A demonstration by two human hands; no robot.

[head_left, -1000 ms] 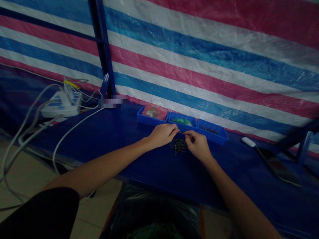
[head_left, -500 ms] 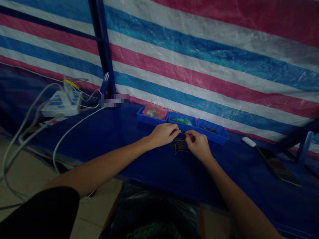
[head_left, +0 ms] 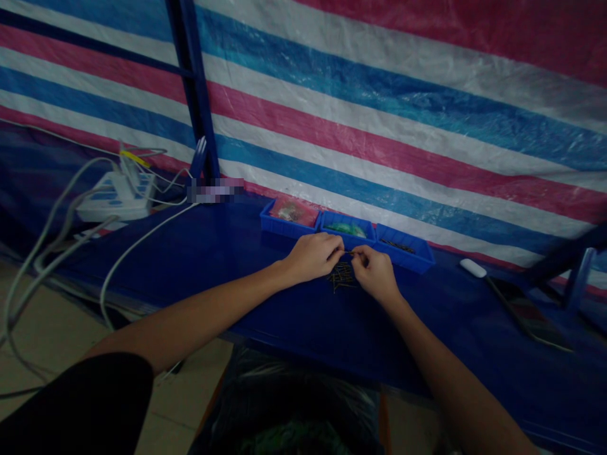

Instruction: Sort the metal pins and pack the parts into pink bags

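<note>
My left hand (head_left: 313, 258) and my right hand (head_left: 375, 270) meet over the blue table, fingertips pinched on the two ends of one thin, dark screw (head_left: 348, 252). Its fine detail is too small to make out. Just below my hands lies a loose pile of similar screws (head_left: 342, 275). Behind them three blue bins stand in a row. The left bin (head_left: 284, 227) holds a reddish bag of small parts, the middle bin (head_left: 348, 240) a green bag, and the right bin (head_left: 412, 260) some dark screws.
A white power strip (head_left: 118, 199) with several cables sits at the left. On the right are a white oval case (head_left: 473, 268) and a dark phone (head_left: 526, 313). A striped plastic sheet (head_left: 379, 126) hangs behind the table, beside a blue metal post (head_left: 193, 88).
Both hands stay in nearly the same place, still pinching the thin screw. My fingers have shifted only slightly.
</note>
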